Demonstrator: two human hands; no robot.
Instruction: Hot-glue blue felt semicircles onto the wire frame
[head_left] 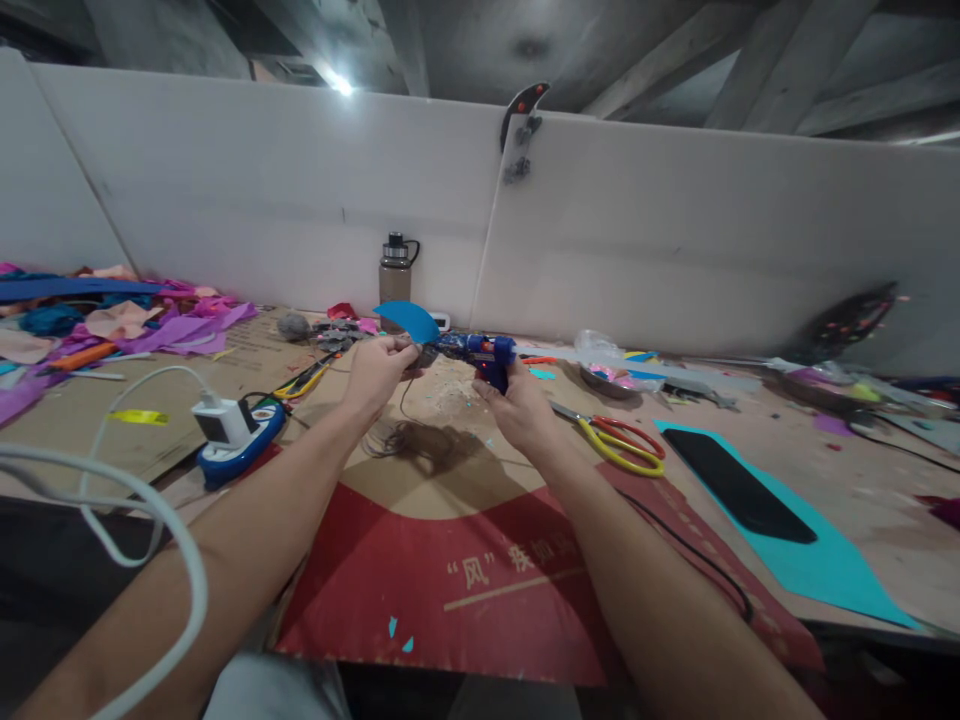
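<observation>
My right hand (517,405) is wrapped round the handle of a blue hot glue gun (491,350), its nozzle pointing left. Pinched in my left hand (384,368) is a curved blue paper piece (409,320), raised above the table. The nozzle end sits close to the fingers of my left hand; whether it touches the paper I cannot tell. A thin wire hangs below my left hand, and coiled wire (386,440) lies on the cardboard (450,620) underneath.
Red-and-yellow scissors (619,445) and a black phone (739,485) on turquoise sheet (832,570) lie to the right. A blue power strip (240,450) with a white charger (223,420) is at left. Behind stand a bottle (395,280) and a white partition (262,190). Colourful scraps (172,325) cover the far left.
</observation>
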